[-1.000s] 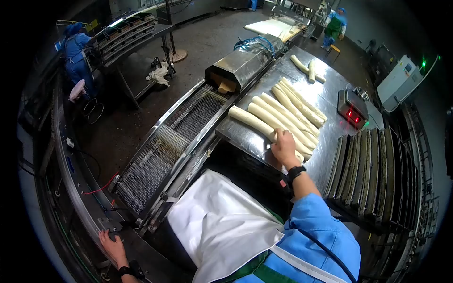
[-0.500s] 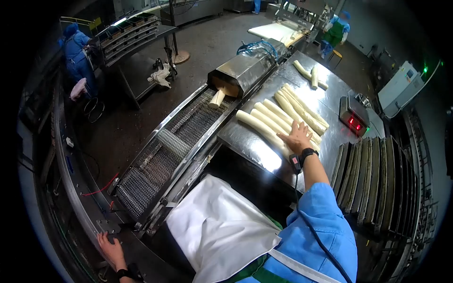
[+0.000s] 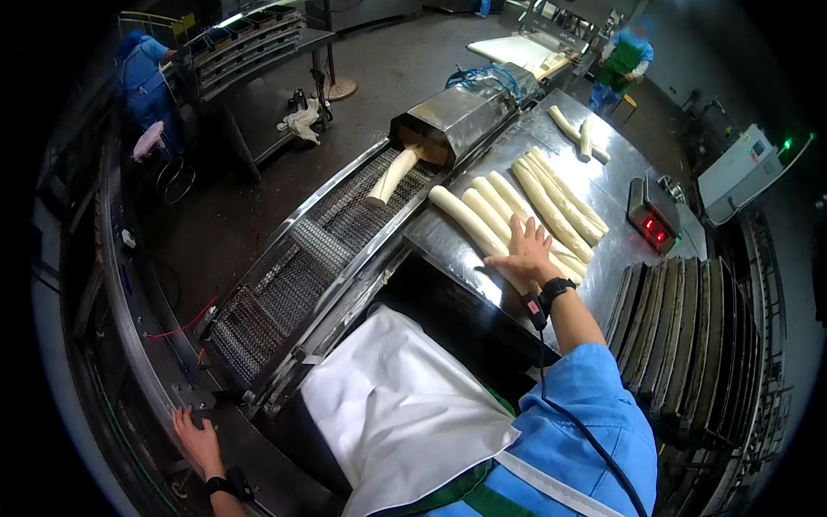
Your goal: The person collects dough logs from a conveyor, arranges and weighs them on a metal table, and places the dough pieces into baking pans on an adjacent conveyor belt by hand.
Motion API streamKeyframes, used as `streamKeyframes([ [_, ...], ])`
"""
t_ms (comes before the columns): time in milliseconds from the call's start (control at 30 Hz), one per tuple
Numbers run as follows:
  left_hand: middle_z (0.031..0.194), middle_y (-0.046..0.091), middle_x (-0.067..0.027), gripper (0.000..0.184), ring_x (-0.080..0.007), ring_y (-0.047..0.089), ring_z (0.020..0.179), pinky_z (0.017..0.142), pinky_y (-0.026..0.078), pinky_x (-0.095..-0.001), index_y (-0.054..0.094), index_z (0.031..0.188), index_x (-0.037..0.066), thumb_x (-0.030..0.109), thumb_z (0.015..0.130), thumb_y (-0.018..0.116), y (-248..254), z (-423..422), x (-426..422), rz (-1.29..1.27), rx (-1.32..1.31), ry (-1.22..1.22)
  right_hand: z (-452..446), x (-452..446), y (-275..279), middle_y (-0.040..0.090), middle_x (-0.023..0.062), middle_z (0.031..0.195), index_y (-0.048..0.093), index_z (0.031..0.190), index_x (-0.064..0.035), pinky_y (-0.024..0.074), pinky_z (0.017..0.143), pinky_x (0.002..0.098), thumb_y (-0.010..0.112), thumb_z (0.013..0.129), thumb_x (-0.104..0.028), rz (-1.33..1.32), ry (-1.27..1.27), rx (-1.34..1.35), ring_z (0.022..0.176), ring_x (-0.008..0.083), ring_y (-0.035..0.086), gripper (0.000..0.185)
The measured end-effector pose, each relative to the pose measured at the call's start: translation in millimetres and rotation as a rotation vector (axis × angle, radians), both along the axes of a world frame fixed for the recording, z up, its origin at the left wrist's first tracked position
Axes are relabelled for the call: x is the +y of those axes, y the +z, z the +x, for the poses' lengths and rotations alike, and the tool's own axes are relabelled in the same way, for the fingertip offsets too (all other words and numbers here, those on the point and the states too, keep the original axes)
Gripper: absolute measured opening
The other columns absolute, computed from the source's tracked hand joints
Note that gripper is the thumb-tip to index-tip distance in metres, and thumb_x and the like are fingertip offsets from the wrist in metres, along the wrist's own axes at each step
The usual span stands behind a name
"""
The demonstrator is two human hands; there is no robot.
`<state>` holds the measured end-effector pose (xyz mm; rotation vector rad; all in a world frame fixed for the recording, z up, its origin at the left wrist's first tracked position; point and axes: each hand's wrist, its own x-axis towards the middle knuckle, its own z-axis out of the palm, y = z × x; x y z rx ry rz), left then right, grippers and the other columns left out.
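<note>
On the steel table lies a row of pale dough rolls [image 3: 465,217]. My right hand [image 3: 527,255] lies on several of them near their close ends, fingers spread, gripping none. Just beyond it are longer dough strips [image 3: 551,205], side by side. Far down at the left, my left hand [image 3: 198,439] rests on the metal rail [image 3: 155,392], fingers apart and holding nothing. Another dough roll [image 3: 394,177] comes out of the metal hood [image 3: 457,112] onto the mesh conveyor [image 3: 284,284].
A scale with red digits [image 3: 652,215] stands at the table's right side. Nearer me is a stack of long metal pans [image 3: 672,336]. Two co-workers [image 3: 146,86] are in the background, one at left and one at far right. More dough pieces [image 3: 586,138] lie at the table's far end.
The dough roll on the conveyor has come further out of the hood, toward me. My right hand has shifted slightly left over the rolls. The left hand stays on the rail.
</note>
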<state>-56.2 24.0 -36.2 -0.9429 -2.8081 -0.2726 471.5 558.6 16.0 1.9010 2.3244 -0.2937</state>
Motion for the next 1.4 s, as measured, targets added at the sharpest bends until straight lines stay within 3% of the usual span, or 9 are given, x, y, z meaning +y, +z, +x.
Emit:
streamKeyframes([
  [300, 0.130, 0.048, -0.0211, 0.036, -0.0349, 0.036, 0.131, 0.110, 0.029, -0.0437, 0.055, 0.111, -0.004, 0.007, 0.077, 0.058, -6.4, -0.4, -2.2, 0.057, -0.011, 0.008, 1.0, 19.5, 3.4, 0.009, 0.0305, 0.151, 0.014, 0.150, -0.0162, 0.0079, 0.109, 0.0627, 0.064, 0.069, -0.069, 0.057, -0.096, -0.013, 0.139, 0.0511, 0.008, 0.109],
  [500, 0.133, 0.047, -0.0192, 0.035, -0.0340, 0.033, 0.133, 0.110, 0.029, -0.0437, 0.055, 0.113, -0.002, 0.008, 0.079, 0.058, -4.1, -1.7, -2.8, 0.026, -0.036, 0.001, 54.0, -28.5, -25.0, 0.017, 0.0248, 0.152, 0.017, 0.150, -0.0185, 0.0143, 0.110, 0.0605, 0.064, 0.077, -0.051, 0.246, 0.179, -0.030, 0.137, 0.0476, 0.020, 0.093],
  [700, 0.134, 0.046, -0.0195, 0.036, -0.0341, 0.032, 0.134, 0.110, 0.029, -0.0442, 0.056, 0.114, -0.001, 0.008, 0.079, 0.058, -7.4, -5.7, -3.3, -0.002, -0.027, 0.020, 85.4, -77.3, -6.9, 0.018, 0.0186, 0.153, 0.024, 0.148, -0.0197, 0.0120, 0.110, 0.0634, 0.065, 0.077, -0.045, 0.204, 0.023, -0.103, 0.140, 0.0443, 0.013, 0.086],
  [833, 0.132, 0.048, -0.0191, 0.036, -0.0337, 0.033, 0.134, 0.109, 0.029, -0.0446, 0.057, 0.112, 0.000, 0.008, 0.077, 0.059, -8.6, -6.0, -5.4, 0.006, -0.029, 0.031, 98.2, -88.8, -12.8, 0.015, 0.0206, 0.154, 0.030, 0.146, -0.0174, 0.0081, 0.111, 0.0618, 0.066, 0.079, -0.047, 0.108, -0.178, 0.122, 0.142, 0.0429, 0.004, 0.082],
  [933, 0.135, 0.046, -0.0174, 0.036, -0.0332, 0.035, 0.133, 0.109, 0.030, -0.0432, 0.058, 0.116, 0.001, 0.009, 0.080, 0.061, -17.7, -15.0, -0.4, 0.063, -0.099, 0.115, 120.2, -67.0, -52.9, 0.002, 0.0322, 0.151, 0.021, 0.148, -0.0041, 0.0107, 0.113, 0.0511, 0.077, 0.071, -0.047, 0.477, -0.386, 0.797, 0.142, 0.0445, -0.001, 0.104],
  [1067, 0.137, 0.046, -0.0168, 0.042, -0.0329, 0.041, 0.129, 0.107, 0.033, -0.0413, 0.055, 0.124, 0.002, 0.010, 0.084, 0.062, -4.0, 6.7, 79.2, 0.289, -0.251, 0.122, 106.7, -50.6, -53.6, -0.005, 0.0352, 0.149, 0.013, 0.149, -0.0029, 0.0106, 0.113, 0.0520, 0.079, 0.068, -0.047, 0.420, -0.419, 0.862, 0.141, 0.0460, -0.003, 0.113],
  [1167, 0.136, 0.047, -0.0176, 0.047, -0.0329, 0.043, 0.128, 0.107, 0.034, -0.0394, 0.052, 0.127, -0.001, 0.012, 0.083, 0.063, -1.0, 37.8, 163.8, 0.373, -0.315, -0.152, 107.3, -50.1, -50.6, -0.007, 0.0338, 0.150, 0.012, 0.149, -0.0028, 0.0105, 0.113, 0.0527, 0.080, 0.067, -0.046, 0.370, -0.349, 0.816, 0.141, 0.0459, -0.003, 0.114],
  [1300, 0.138, 0.044, -0.0225, 0.055, -0.0353, 0.043, 0.128, 0.107, 0.033, -0.0389, 0.049, 0.129, -0.003, 0.020, 0.082, 0.064, 8.1, 82.8, 267.1, 0.316, -0.304, -0.443, 118.6, -34.4, -33.0, 0.009, 0.0342, 0.149, 0.017, 0.147, -0.0016, 0.0077, 0.114, 0.0515, 0.070, 0.070, -0.061, 0.395, -0.191, 0.272, 0.141, 0.0455, 0.003, 0.111],
  [1400, 0.137, 0.045, -0.0243, 0.057, -0.0353, 0.043, 0.128, 0.107, 0.034, -0.0373, 0.047, 0.130, -0.004, 0.023, 0.083, 0.063, 13.0, 104.9, 320.6, 0.322, -0.387, -0.498, 119.7, -24.3, -24.8, 0.022, 0.0352, 0.145, 0.029, 0.143, -0.0010, 0.0121, 0.113, 0.0511, 0.067, 0.069, -0.066, 0.293, -0.125, 0.171, 0.138, 0.0458, 0.017, 0.105],
])
